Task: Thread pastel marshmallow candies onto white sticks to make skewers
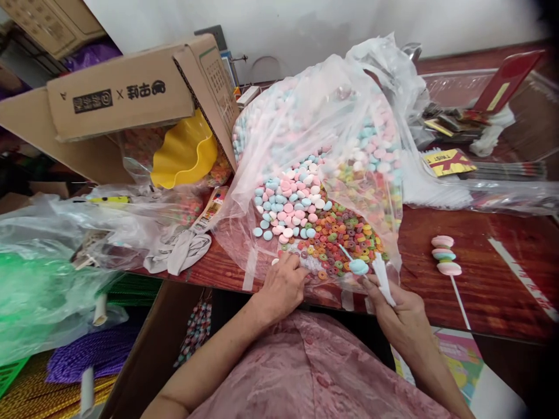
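Note:
A big clear plastic bag (332, 116) lies open on the dark red table (480, 273), full of pink, blue and white candy discs (290, 203) and small multicoloured candy rings (345, 233). My left hand (282, 288) reaches into the bag's mouth, fingers curled among the rings. My right hand (395, 308) grips a thin white stick (384, 279) that carries a pale blue candy disc (358, 266) at the bag's edge. A finished stick with three stacked discs (445, 256) lies on the table to the right.
An open cardboard box (122, 99) tilts at the back left over a yellow bowl (183, 151). Crumpled plastic bags (65, 244) and a green one (35, 297) fill the left. Packets and papers (449, 160) lie at the back right.

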### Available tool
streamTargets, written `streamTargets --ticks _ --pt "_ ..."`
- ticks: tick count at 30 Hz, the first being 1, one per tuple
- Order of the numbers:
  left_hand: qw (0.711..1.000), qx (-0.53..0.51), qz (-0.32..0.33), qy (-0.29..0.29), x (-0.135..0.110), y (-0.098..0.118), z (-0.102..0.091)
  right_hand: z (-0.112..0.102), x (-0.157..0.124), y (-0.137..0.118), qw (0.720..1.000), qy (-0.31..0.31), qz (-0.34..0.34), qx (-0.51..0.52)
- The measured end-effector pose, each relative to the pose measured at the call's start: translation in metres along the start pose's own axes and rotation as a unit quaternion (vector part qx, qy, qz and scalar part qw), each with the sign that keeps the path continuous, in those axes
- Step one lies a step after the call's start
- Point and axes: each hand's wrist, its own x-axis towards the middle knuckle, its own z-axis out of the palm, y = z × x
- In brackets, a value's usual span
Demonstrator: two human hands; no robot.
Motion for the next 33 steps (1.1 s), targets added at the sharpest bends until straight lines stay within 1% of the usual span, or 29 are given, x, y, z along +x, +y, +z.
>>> streamTargets --ticks 3,4,5,8,10,14,16,19,21,23,24,25,26,27,28,29,30,31,32,33 --pt "0.999 -0.04 0.019 0.028 0.005 0.012 -0.001 0.002 -0.01 0.0 1.0 -0.012 0.007 -0.003" --pt "0.998 -0.048 0.031 0.027 0.01 0.016 -0.001 0.002 -0.012 -0.002 1.0 -0.012 0.01 -0.001" --pt "0.998 -0.04 0.043 0.016 0.015 0.02 -0.002 0.002 -0.012 -0.003 1.0 -0.011 0.009 0.0" --pt "0.997 0.04 0.057 -0.04 0.029 0.027 0.0 -0.002 -0.01 -0.009 1.0 -0.002 -0.013 -0.007" --pt "0.995 0.07 0.044 -0.046 0.032 0.028 0.004 -0.006 -0.009 -0.011 1.0 0.0 -0.027 -0.01" --pt "0.997 0.071 0.028 0.001 0.028 0.025 0.011 -0.009 -0.013 -0.008 0.999 -0.025 -0.042 -0.008" --pt "0.996 0.078 0.046 0.02 0.024 0.023 0.014 -0.007 -0.016 -0.003 0.999 -0.031 -0.042 -0.012" --pt "0.991 0.077 0.101 0.053 0.02 0.023 0.021 -0.003 -0.017 0.0 0.999 -0.029 -0.041 -0.018" --pt "0.985 0.047 0.149 0.068 0.018 0.023 0.027 -0.002 -0.017 0.001 0.998 -0.027 -0.045 -0.02" --pt "0.979 -0.022 0.188 0.074 0.017 0.024 0.032 -0.003 -0.017 0.001 0.998 -0.028 -0.055 -0.023" --pt "0.976 -0.079 0.187 0.079 0.018 0.025 0.033 -0.004 -0.017 0.0 0.997 -0.03 -0.059 -0.025" --pt "0.971 -0.153 0.162 0.088 0.018 0.026 0.033 -0.005 -0.018 0.0 0.997 -0.031 -0.062 -0.026" --pt "0.958 -0.243 0.112 0.102 0.019 0.027 0.031 -0.006 -0.019 -0.001 0.997 -0.033 -0.065 -0.027" --pt "0.932 -0.342 0.042 0.114 0.02 0.028 0.028 -0.006 -0.019 -0.003 0.997 -0.036 -0.066 -0.026" --pt "0.889 -0.441 -0.033 0.119 0.022 0.029 0.023 -0.006 -0.02 -0.005 0.997 -0.04 -0.068 -0.024" --pt "0.835 -0.529 -0.099 0.115 0.024 0.029 0.018 -0.005 -0.021 -0.007 0.996 -0.047 -0.071 -0.024" --pt "0.778 -0.601 -0.15 0.104 0.025 0.029 0.012 -0.003 -0.021 -0.01 0.995 -0.056 -0.077 -0.025" --pt "0.727 -0.655 -0.183 0.093 0.027 0.028 0.007 -0.001 -0.02 -0.013 0.994 -0.066 -0.083 -0.028" --pt "0.688 -0.692 -0.203 0.083 0.027 0.028 0.003 0.001 -0.019 -0.016 0.993 -0.074 -0.089 -0.033" --pt "0.661 -0.715 -0.214 0.079 0.027 0.027 0.0 0.004 -0.018 -0.019 0.991 -0.081 -0.095 -0.04"
